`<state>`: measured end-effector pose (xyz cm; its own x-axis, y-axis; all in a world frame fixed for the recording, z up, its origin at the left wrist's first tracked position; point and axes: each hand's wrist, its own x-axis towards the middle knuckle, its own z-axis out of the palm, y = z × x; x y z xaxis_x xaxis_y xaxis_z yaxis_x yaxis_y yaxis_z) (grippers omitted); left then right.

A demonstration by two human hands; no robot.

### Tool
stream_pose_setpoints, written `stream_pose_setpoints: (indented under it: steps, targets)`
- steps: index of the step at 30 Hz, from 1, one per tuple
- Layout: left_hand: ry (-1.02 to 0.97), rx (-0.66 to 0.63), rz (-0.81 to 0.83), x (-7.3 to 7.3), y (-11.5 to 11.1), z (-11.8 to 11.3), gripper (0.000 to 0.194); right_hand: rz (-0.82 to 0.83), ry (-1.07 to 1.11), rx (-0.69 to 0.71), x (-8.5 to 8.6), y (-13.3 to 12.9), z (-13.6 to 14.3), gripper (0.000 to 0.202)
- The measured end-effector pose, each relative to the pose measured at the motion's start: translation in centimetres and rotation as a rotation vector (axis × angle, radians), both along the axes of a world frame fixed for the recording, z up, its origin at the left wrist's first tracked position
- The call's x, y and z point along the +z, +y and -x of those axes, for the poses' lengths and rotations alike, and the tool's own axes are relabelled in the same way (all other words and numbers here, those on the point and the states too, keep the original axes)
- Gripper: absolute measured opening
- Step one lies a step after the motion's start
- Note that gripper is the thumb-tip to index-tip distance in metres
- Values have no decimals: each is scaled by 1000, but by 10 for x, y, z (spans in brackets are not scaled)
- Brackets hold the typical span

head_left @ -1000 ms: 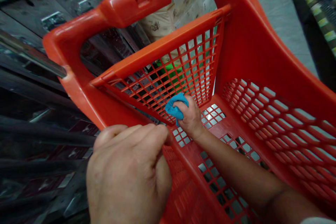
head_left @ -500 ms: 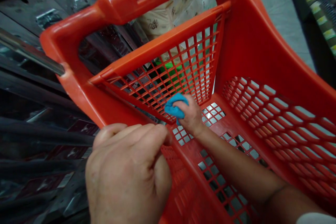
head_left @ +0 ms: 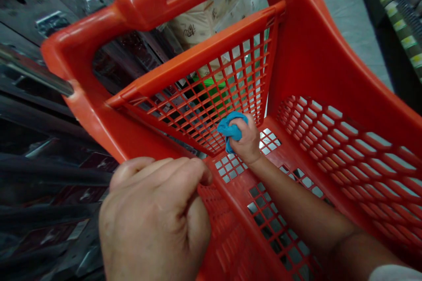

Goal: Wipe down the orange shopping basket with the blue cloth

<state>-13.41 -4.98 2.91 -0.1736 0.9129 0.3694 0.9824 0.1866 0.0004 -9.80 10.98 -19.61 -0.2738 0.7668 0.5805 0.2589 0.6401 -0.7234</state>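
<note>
A red plastic shopping cart (head_left: 296,48) fills most of the view, tilted, with its handle at the upper left. My left hand (head_left: 154,219) is closed over the cart's near side rim, seen from the back of the hand; its fingertips are hidden. Deep inside the basket, my right hand (head_left: 245,138) grips a bunched blue cloth (head_left: 231,129). The cloth is at the lower part of the slatted red flap (head_left: 211,92), close to the basket floor (head_left: 237,184). Whether it touches the slats I cannot tell.
Dark shelving with packaged goods (head_left: 62,193) stands close along the left. Beyond the handle are cream wrapped packs (head_left: 194,26) and a green item (head_left: 214,85) seen through the slats. Grey floor (head_left: 349,22) and another shelf with price tags (head_left: 400,26) lie at the upper right.
My right hand has moved the blue cloth to the right along the bottom of the flap. My left hand keeps its hold on the rim; the view has shifted slightly.
</note>
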Motion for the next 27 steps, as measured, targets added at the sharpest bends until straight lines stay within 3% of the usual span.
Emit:
stream_pose_setpoints:
  steps: [4,8,11,15,17,23,27]
  targets:
    - [8,1,-18,-1,2,-1,26,85,166,-233,-5,11,-2,23]
    - [-15,-5,-9,-1,2,-1,26,62,65,-92,-6,-3,5,20]
    - [-26,16,-7,-2,2,0,26,38,93,-67,-6,8,0,22]
    - [-3,14,6,-2,1,1,26,25,241,-325,-13,43,-13,26]
    - [2,5,12,-1,1,1,26,42,249,-402,-15,47,-15,26]
    - [16,-21,2,3,3,1,27,84,137,-190,-13,22,-3,22]
    - [27,-37,14,4,2,1,26,109,214,-308,-14,28,-3,24]
